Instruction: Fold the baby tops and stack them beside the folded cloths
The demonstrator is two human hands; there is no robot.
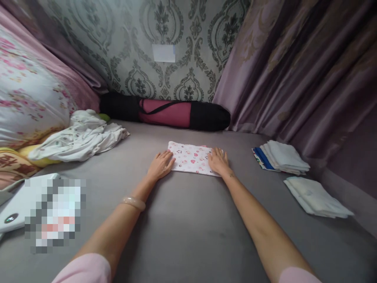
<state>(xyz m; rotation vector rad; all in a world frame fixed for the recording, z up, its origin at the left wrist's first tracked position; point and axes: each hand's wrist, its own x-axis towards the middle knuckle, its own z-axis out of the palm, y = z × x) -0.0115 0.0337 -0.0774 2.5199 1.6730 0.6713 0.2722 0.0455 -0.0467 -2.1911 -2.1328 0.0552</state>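
one flat rectangular white cloth printed in pink and red lies on a grey fabric surface, between the left hand and the right hand. both are palm down at its ends, fingers loosely spread. beyond the grip lies a black-and-maroon fabric bag; right of the grip, a stack of folded white and blue cloths.

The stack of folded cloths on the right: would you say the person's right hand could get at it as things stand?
Probably yes: the right hand rests on the patterned cloth, and only grey sheet shows between it and the stack.
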